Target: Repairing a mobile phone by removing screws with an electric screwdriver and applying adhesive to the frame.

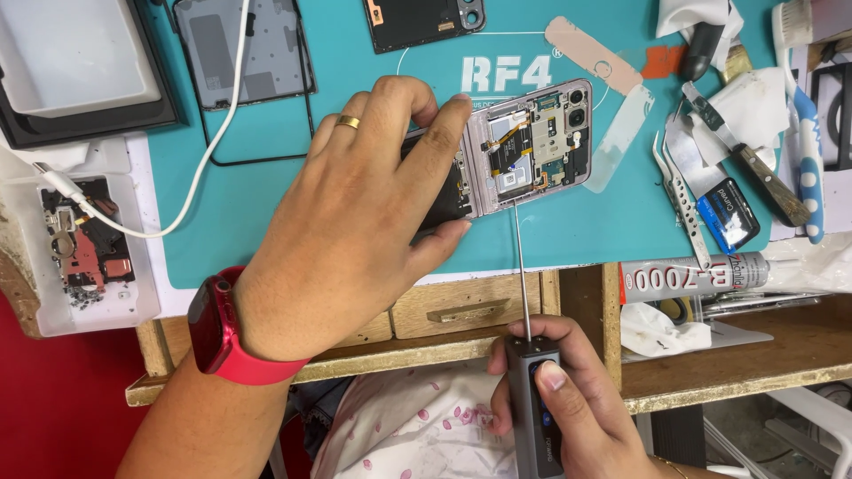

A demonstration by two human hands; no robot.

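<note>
An opened fold-type phone (531, 146) with its back removed lies on a teal work mat (355, 80), its circuit boards and two camera lenses exposed. My left hand (355, 222), with a gold ring and a red wrist watch, presses down on the phone's left half and covers it. My right hand (568, 399) grips a dark electric screwdriver (535, 399) at the table's front edge. Its long thin bit (521, 266) reaches up to the phone's lower edge.
A removed back cover (244, 49) and a white cable (209, 151) lie at the mat's upper left; another phone part (417, 19) at top. A parts tray (84, 248) stands left. Tweezers (679, 200), a brush (754, 168), a glue tube (692, 277) and cloths clutter the right.
</note>
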